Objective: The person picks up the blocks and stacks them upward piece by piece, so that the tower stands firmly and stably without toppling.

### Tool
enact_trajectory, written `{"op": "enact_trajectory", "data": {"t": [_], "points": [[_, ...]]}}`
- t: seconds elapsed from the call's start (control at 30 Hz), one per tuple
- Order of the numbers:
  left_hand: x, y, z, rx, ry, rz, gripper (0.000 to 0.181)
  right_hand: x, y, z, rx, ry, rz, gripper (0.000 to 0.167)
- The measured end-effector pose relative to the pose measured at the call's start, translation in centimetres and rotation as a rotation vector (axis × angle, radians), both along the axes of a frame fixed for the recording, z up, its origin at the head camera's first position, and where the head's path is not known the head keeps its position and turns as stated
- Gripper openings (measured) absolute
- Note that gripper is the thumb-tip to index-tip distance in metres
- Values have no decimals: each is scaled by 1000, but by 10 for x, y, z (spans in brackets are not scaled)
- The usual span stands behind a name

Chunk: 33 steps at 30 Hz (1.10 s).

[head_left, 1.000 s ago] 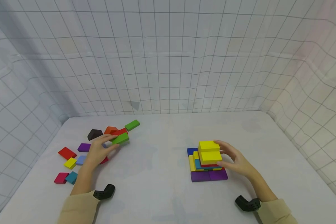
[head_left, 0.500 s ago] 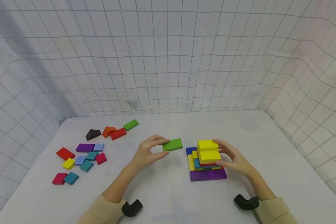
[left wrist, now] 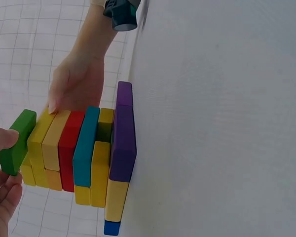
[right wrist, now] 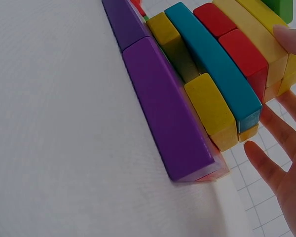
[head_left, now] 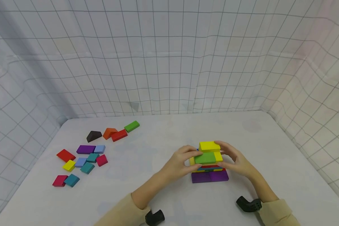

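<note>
My left hand [head_left: 176,163] pinches a green block [head_left: 205,158] between thumb and fingers. It holds this over the near yellow block [left wrist: 37,143] at the top of a stack of coloured blocks; in the left wrist view the green block tilts slightly, and contact underneath is unclear. On the stack's right end rests my right hand [head_left: 238,160], thumb on the near side and fingers round the far side. A second yellow block [head_left: 210,146] sits at the back of the top. Lower layers show red, a teal block [right wrist: 217,66] and purple blocks [right wrist: 163,113] at the base.
Loose blocks lie at the left of the white table, among them a dark trapezoid block [head_left: 94,136], an orange block [head_left: 109,132], a red block [head_left: 119,135], a green block [head_left: 132,126] and a purple block [head_left: 86,149]. A white grid-patterned curtain [head_left: 169,62] surrounds the table.
My left hand has picked up the green block from the left group and carried it right, onto or just above the stack top. My right hand has stayed at the stack.
</note>
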<state>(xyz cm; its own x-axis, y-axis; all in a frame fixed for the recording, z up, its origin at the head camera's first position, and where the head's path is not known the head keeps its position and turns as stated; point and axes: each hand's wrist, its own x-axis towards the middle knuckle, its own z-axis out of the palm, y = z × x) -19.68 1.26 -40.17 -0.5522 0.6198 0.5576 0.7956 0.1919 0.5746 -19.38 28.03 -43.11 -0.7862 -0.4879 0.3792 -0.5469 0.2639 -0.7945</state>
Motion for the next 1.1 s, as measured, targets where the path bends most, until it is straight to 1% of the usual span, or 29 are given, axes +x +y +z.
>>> {"op": "enact_trajectory", "data": {"t": [0.17, 0.23, 0.47, 0.53, 0.57, 0.63, 0.87, 1.03, 1.1], "points": [[0, 8, -2, -2, 52, 22, 32, 0, 1, 0, 5, -3, -6, 69], [0, 11, -3, -7, 83, 35, 33, 0, 1, 0, 8, -5, -8, 70], [-3, 18, -4, -73, 252, 126, 31, 1, 1, 1, 17, -10, -9, 70], [-5, 19, -4, -84, 293, 150, 30, 1, 0, 2, 16, -13, -5, 70], [-5, 20, -4, -86, 302, 157, 29, 2, 0, 3, 14, -13, -3, 70], [-7, 21, -4, -84, 305, 161, 29, 2, 0, 3, 8, -12, 4, 69], [-9, 25, -8, -49, 232, 131, 29, 1, 0, 3, -8, 14, 22, 63], [-9, 27, -9, -17, 229, 132, 29, 2, 0, 3, -11, 10, 13, 61], [-8, 27, -8, -16, 213, 128, 31, 2, -1, 3, -11, 5, 8, 60]]}}
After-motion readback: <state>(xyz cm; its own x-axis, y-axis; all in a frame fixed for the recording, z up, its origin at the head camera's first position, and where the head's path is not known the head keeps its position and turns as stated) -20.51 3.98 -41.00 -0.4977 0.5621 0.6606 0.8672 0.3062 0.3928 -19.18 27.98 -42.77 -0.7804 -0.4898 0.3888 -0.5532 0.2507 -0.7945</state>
